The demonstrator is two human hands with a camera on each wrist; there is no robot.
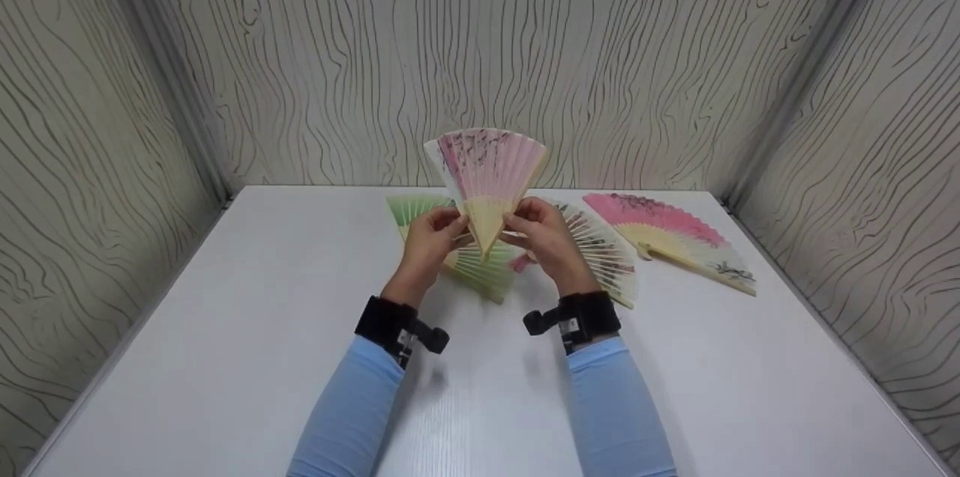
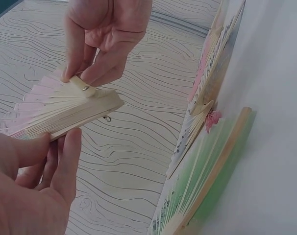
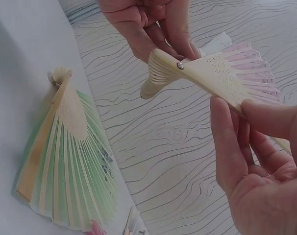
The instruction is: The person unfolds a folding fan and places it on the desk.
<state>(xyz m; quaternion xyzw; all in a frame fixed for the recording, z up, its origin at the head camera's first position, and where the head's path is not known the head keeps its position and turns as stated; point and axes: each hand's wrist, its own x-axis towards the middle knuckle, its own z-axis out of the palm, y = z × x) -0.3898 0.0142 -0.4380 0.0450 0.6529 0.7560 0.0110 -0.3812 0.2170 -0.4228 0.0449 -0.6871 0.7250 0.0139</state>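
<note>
Above the white surface, both hands are holding the half-spread pink fan upright, left hand and right hand fingers pinching its outer ribs near the rivet, where uneven pulling could be tearing the thin paper.

You have the pink fan lifted off the counter, partly spread, its pleated pink leaf with dark branch markings pointing up toward twelve o'clock. Its pale wooden ribs narrow down to a metal rivet at six o'clock. The fan stands nearly upright, opened to a narrow wedge rather than a full half-circle, with its carved outer guard stick on the right edge.
</note>
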